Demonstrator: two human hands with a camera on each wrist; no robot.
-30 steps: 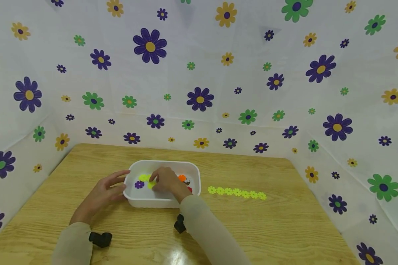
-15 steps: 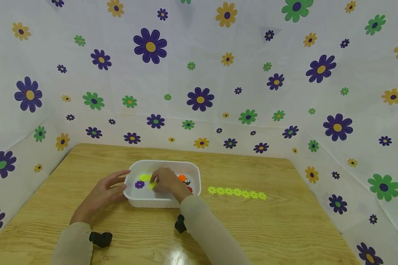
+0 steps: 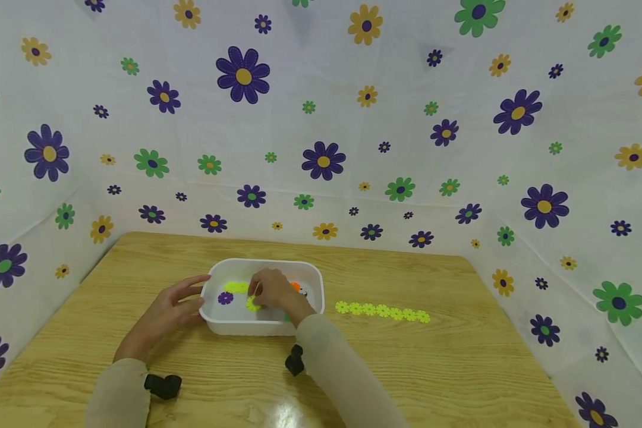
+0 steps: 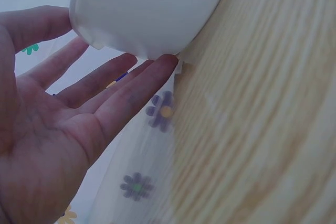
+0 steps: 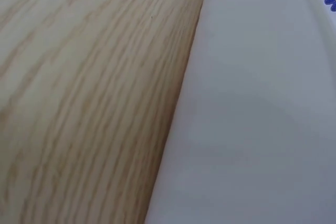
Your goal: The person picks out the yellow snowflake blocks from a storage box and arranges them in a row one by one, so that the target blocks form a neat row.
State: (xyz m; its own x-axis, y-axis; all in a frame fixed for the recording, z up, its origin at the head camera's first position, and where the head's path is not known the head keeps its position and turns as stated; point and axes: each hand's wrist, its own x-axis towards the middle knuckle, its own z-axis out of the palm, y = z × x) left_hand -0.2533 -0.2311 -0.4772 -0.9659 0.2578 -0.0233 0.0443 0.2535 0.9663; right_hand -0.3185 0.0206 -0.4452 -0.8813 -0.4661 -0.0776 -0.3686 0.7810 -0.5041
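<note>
A white plastic tub with rounded corners stands on the wooden table. My left hand rests its fingertips against the tub's left end, fingers extended; the left wrist view shows the same hand touching the outer wall. Inside the tub, my right hand pinches a yellow flower-shaped disc at its right edge. More yellow flower discs lie behind it, and a purple flower disc is at the left. In the right wrist view, only the tub's side and the table appear.
To the right of the tub, several yellow flower discs form a row on the table. An orange disc shows beyond my right wrist. White flower-printed cloth encloses the table's back and sides.
My right hand has moved slightly right inside the tub, and the yellow disc at its fingertips has shifted right with it and shows more fully. The left hand stays at the tub's end.
</note>
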